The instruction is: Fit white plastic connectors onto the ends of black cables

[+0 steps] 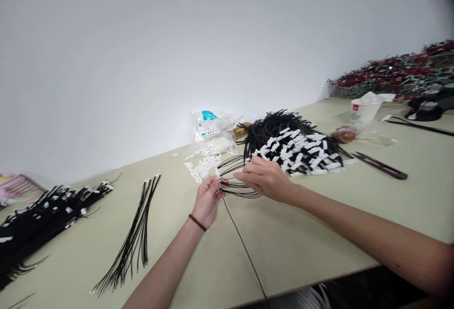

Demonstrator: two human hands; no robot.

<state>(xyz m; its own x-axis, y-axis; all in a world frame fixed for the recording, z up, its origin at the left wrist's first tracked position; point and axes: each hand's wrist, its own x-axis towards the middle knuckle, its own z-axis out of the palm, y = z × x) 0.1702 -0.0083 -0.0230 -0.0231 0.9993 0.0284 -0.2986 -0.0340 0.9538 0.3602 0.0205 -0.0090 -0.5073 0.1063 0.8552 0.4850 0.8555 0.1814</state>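
Observation:
My left hand (pixel 208 198) pinches a white connector (pixel 217 172) between thumb and fingers, above the table. Several thin black wires (pixel 236 193) fan out from that connector and bow towards my right hand (pixel 267 180). The fingers of my right hand are bent together over these wires; its palm side and the far wire ends are hidden. One loose black wire (pixel 242 239) hangs from near my left hand down past the table's front edge. Just beyond my left hand lies a scatter of small white connectors (pixel 202 169).
Behind my right hand is a heap of black wires with white connectors (pixel 301 148). A clear bag (pixel 213 131) leans near the wall. Small snips (pixel 381 165) and a paper cup (pixel 365 110) are right. Wire bundles (pixel 140 226) and a wire pile (pixel 42 226) lie left.

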